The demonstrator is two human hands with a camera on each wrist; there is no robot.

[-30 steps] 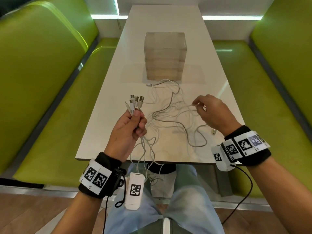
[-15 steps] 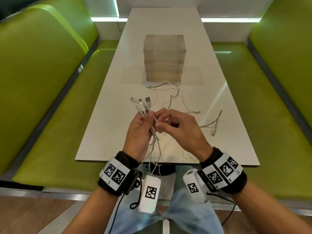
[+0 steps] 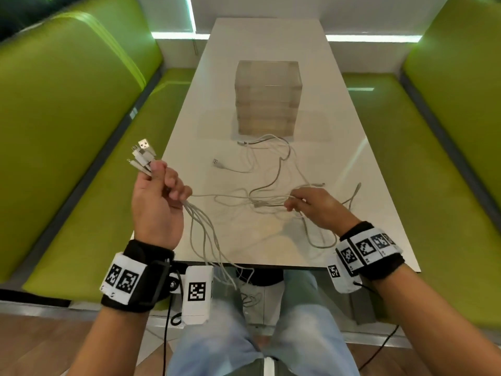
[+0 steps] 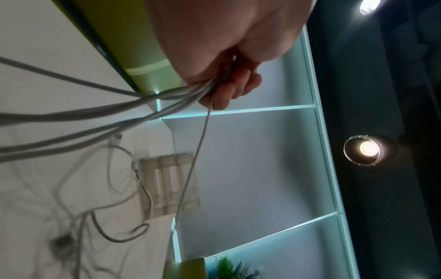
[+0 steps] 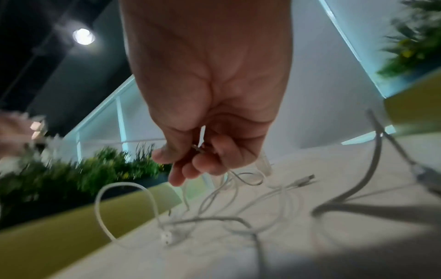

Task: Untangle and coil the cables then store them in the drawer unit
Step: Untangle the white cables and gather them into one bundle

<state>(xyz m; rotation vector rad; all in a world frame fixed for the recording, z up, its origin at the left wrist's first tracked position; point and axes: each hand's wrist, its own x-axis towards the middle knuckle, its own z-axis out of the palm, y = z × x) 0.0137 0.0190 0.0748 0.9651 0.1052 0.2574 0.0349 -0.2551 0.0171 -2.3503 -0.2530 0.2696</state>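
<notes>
The left hand point(image 3: 157, 202) is raised beyond the bench's point(image 3: 352, 164) left edge, near the front corner, fingers curled tight round a bundle of white cables point(image 3: 206, 229). Their plugs point(image 3: 142, 156) fan out above the fist, and the loose lengths trail down past the front edge toward the person's lap. The right hand point(image 3: 317, 207) is low over the bench near its right front corner, thumb and fingers pinching a strand of the same tangle, which spreads in loops across the middle of the bench. One loose plug point(image 3: 217, 163) lies near the left edge. The clear drawer unit point(image 3: 268, 99) stands farther back at the centre, all drawers closed, with one cable end lying just before its base.
</notes>
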